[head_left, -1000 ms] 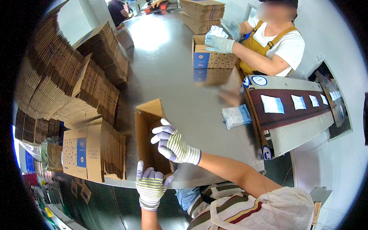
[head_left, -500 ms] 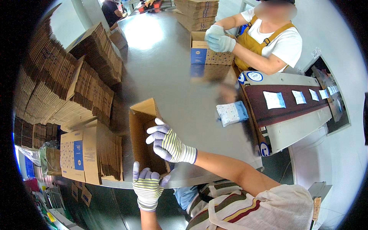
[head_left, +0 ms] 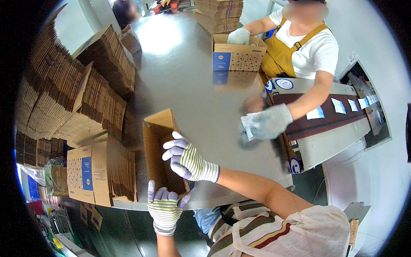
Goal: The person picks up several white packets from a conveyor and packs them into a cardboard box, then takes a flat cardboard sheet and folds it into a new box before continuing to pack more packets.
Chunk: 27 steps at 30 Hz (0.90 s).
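Observation:
An open, upright cardboard box (head_left: 156,156) stands near the table's front edge, its dark inside facing up. At its near end, my left hand (head_left: 165,212) in a striped glove has fingers bent at the rim, with one finger stretched along the left corner. My right hand (head_left: 188,160), gloved alike, lies over the box's right side, fingers apart and slightly curved above the opening. Its underside is hidden. Across the table, a co-worker's gloved hand (head_left: 269,123) grasps a white and blue packet (head_left: 247,127). Their other hand (head_left: 239,37) reaches into a printed carton (head_left: 239,59).
Tall stacks of flattened cartons (head_left: 51,90) line the left side. A nearer stack (head_left: 100,171) sits at the front left edge. On the right, a conveyor belt (head_left: 299,128) carries several packets. More flattened cartons (head_left: 220,17) stand at the back of the metal table (head_left: 184,81).
The co-worker's one hand has moved from above the carton to the packet beside the conveyor; the other has lowered into the carton. Packets on the belt have shifted. My hands have hardly moved.

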Each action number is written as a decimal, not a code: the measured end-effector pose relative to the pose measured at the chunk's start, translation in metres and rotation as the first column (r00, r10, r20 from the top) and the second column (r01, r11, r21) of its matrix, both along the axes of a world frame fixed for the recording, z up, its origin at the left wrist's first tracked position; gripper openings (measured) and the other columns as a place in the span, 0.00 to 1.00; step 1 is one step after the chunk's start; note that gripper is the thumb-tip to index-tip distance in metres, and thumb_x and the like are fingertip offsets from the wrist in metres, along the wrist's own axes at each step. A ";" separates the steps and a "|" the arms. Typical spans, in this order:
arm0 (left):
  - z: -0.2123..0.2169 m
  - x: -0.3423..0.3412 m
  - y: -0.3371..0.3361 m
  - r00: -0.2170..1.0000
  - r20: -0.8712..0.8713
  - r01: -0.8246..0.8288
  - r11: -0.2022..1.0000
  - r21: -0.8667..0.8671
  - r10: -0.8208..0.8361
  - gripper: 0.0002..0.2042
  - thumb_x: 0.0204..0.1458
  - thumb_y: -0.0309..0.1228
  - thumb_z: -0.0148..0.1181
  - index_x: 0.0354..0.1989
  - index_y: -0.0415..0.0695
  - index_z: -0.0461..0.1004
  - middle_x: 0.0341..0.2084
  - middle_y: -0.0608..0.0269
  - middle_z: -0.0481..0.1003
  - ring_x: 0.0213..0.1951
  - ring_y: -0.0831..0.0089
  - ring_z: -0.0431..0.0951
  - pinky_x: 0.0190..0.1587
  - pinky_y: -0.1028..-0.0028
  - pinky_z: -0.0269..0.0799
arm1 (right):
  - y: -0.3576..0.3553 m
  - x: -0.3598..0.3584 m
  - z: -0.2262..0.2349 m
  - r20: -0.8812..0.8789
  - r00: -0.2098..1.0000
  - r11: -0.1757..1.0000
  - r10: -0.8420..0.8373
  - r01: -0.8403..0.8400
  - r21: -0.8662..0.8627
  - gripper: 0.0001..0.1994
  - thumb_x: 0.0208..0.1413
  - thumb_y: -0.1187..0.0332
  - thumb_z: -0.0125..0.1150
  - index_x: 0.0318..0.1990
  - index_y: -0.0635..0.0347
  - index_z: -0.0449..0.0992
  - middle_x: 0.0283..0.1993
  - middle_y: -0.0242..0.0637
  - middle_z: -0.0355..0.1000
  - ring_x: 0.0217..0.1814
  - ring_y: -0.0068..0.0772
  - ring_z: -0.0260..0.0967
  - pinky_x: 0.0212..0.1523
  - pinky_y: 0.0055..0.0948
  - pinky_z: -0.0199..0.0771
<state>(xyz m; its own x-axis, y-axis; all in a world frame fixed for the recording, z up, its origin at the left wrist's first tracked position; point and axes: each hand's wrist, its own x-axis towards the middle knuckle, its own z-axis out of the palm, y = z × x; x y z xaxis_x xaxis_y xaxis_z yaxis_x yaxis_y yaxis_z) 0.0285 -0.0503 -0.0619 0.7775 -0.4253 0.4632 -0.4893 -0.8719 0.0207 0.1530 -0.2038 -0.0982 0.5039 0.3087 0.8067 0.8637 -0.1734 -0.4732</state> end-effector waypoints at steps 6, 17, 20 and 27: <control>0.001 -0.001 -0.002 1.000 0.000 -0.007 1.000 0.003 0.007 0.19 0.40 0.44 0.68 0.21 0.47 0.63 0.18 0.61 0.68 0.26 0.61 0.72 0.60 0.48 0.58 | -0.001 0.000 0.001 -0.001 1.000 1.000 -0.010 0.010 -0.013 0.04 0.43 0.68 0.58 0.24 0.57 0.72 0.37 0.31 0.72 0.52 0.40 0.66 0.67 0.51 0.51; 0.001 -0.001 -0.002 1.000 -0.002 -0.014 1.000 0.023 0.014 0.19 0.40 0.44 0.68 0.22 0.47 0.63 0.19 0.60 0.68 0.28 0.61 0.72 0.59 0.48 0.60 | -0.002 0.000 0.002 0.000 1.000 1.000 -0.001 0.001 -0.001 0.05 0.44 0.67 0.57 0.24 0.57 0.72 0.37 0.33 0.72 0.52 0.41 0.66 0.67 0.53 0.51; 0.000 -0.001 -0.002 1.000 0.011 -0.011 1.000 0.014 0.011 0.19 0.39 0.44 0.68 0.22 0.47 0.63 0.19 0.61 0.68 0.29 0.61 0.72 0.59 0.48 0.60 | -0.002 0.000 0.001 0.010 1.000 1.000 -0.004 0.003 0.002 0.05 0.44 0.67 0.57 0.24 0.57 0.72 0.37 0.33 0.72 0.52 0.41 0.66 0.67 0.53 0.51; 0.002 0.000 -0.002 1.000 0.002 -0.004 1.000 0.006 0.004 0.19 0.40 0.43 0.68 0.23 0.47 0.63 0.18 0.61 0.67 0.28 0.62 0.72 0.59 0.48 0.60 | -0.002 0.001 -0.002 0.009 1.000 1.000 0.011 -0.011 -0.007 0.06 0.45 0.66 0.56 0.25 0.57 0.71 0.37 0.33 0.71 0.52 0.42 0.65 0.67 0.53 0.51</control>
<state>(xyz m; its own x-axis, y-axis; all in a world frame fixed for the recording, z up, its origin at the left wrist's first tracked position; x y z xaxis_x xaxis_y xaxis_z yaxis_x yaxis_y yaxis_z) 0.0282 -0.0527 -0.0599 0.7784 -0.4248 0.4623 -0.4855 -0.8741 0.0143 0.1544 -0.2057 -0.0999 0.4935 0.3201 0.8087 0.8696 -0.1671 -0.4645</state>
